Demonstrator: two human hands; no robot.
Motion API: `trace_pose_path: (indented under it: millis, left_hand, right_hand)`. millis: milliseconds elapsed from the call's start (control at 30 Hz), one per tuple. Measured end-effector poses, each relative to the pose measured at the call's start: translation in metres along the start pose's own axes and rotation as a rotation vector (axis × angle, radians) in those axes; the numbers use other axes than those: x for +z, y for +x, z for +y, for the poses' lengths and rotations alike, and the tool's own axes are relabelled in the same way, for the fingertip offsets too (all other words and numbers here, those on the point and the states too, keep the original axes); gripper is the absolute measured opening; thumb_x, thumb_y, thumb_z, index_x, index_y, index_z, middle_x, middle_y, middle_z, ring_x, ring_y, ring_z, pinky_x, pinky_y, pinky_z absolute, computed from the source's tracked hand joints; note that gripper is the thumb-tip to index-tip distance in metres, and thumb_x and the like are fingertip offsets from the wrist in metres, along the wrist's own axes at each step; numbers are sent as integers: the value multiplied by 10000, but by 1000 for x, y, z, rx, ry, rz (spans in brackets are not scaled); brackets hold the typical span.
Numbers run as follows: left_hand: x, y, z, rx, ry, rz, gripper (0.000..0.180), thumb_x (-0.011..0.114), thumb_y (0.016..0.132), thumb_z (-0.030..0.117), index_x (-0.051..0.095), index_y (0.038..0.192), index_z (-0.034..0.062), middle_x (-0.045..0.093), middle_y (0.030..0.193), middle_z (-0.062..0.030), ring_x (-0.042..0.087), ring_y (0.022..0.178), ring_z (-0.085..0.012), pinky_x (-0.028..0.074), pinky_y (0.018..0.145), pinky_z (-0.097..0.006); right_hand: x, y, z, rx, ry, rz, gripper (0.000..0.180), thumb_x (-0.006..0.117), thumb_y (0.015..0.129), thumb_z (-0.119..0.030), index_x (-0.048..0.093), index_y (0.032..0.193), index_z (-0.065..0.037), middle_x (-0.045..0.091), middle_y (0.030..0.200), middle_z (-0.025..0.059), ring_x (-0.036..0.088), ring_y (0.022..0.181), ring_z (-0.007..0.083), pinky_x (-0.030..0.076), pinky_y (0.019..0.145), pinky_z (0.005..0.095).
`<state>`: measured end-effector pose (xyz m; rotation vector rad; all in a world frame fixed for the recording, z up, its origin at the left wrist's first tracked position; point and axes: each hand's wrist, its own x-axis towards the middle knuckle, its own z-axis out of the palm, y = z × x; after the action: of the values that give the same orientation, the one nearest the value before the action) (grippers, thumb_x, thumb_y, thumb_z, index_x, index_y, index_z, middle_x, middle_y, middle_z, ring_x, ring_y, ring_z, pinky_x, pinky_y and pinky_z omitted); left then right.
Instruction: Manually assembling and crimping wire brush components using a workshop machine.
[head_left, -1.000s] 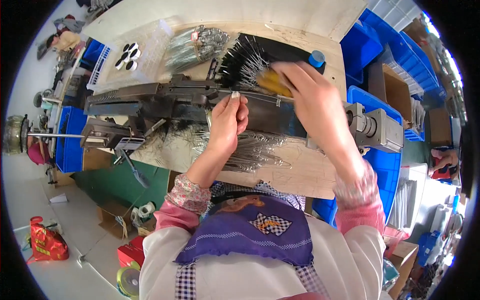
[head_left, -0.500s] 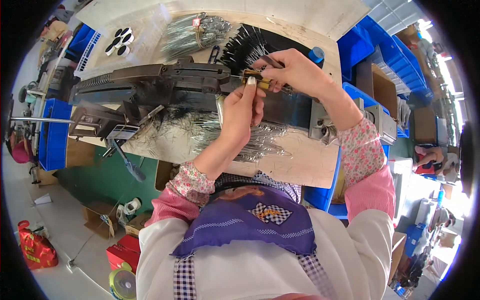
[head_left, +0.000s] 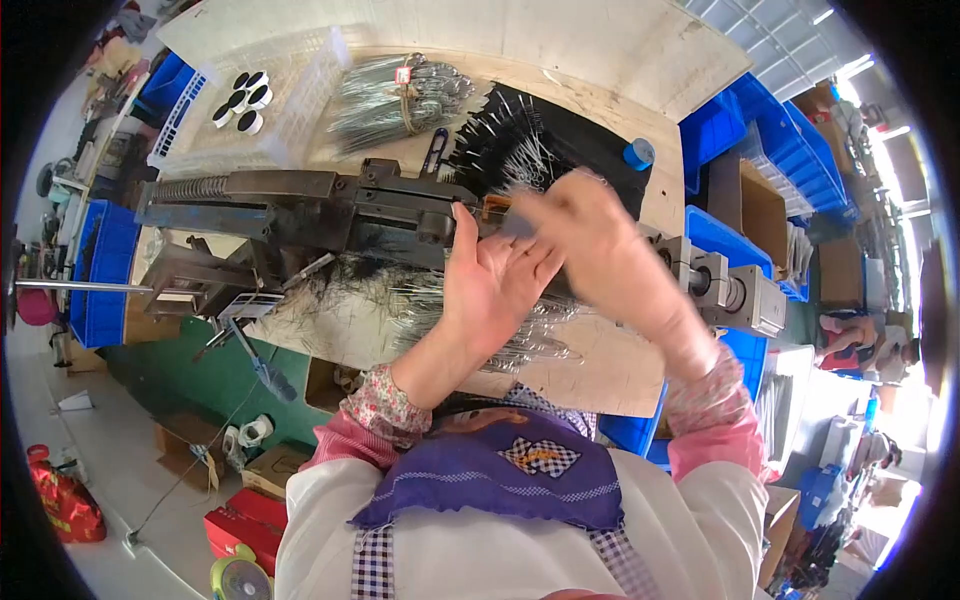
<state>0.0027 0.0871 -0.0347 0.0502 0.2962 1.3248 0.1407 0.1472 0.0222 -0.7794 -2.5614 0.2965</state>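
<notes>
My left hand is palm up over the bench, thumb raised and fingers stretched toward the right, with nothing seen gripped in it. Beside it, my right hand is smeared by motion; a blurred greyish patch shows by its fingertips, too unclear to name. Both hands are at the right part of a dark metal bench machine, near a small brass-coloured piece on it. Under and in front of my hands lies a loose pile of thin metal wires with looped ends.
Behind the machine are a tied wire bundle, a black cloth with more wires, a blue round container and a clear plastic basket holding white-and-black rolls. Blue bins stand at the right. A metal clamp-like fixture juts from the bench's right.
My left hand has opened from a pinch at the brass-coloured piece, turning palm up. My right hand has dropped from there and blurred; the dark stick it held is no longer clearly visible.
</notes>
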Motion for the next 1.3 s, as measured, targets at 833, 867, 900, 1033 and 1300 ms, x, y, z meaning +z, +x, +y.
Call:
trace_pose_path:
  millis: [833, 867, 900, 1033, 1300]
  left_hand:
    - [1, -11, 9, 87, 167, -30, 750, 300, 978, 582, 431, 1285, -90, 475, 1332, -220, 405, 1312, -345, 270, 1147, -453]
    - [1, -10, 9, 91, 160, -34, 750, 300, 978, 582, 431, 1285, -90, 475, 1332, -220, 405, 1312, -345, 270, 1147, -453]
    - [1, -9, 8, 83, 139, -20, 744, 311, 978, 580, 433, 1281, -89, 482, 1319, -219, 408, 1309, -344, 280, 1142, -453]
    - [0, -9, 11, 75, 90, -2, 729, 343, 974, 575, 436, 1271, -84, 499, 1288, -210, 426, 1292, -336, 307, 1128, -450]
    - [3, -11, 12, 60, 123, 6, 737, 333, 970, 587, 441, 1274, -76, 499, 1300, -201, 439, 1281, -330, 297, 1135, -440]
  right_hand:
    - [1, 12, 31, 82, 91, 37, 152, 670, 771, -161, 737, 903, -126, 639, 783, 51, 636, 780, 231, 472, 713, 346]
    - [1, 14, 29, 78, 85, 31, 152, 670, 771, -161, 737, 903, -126, 639, 783, 51, 636, 780, 231, 472, 713, 346]
    - [1, 15, 26, 97, 74, 85, 150, 668, 775, -154, 738, 904, -124, 636, 769, 54, 634, 774, 231, 474, 697, 339]
    - [9, 20, 19, 154, 150, 71, 147, 651, 791, -159, 742, 903, -127, 631, 745, 55, 626, 753, 232, 444, 775, 338]
    - [1, 21, 25, 150, 143, -33, 177, 655, 763, -171, 738, 903, -102, 654, 759, 56, 639, 754, 246, 457, 792, 343]
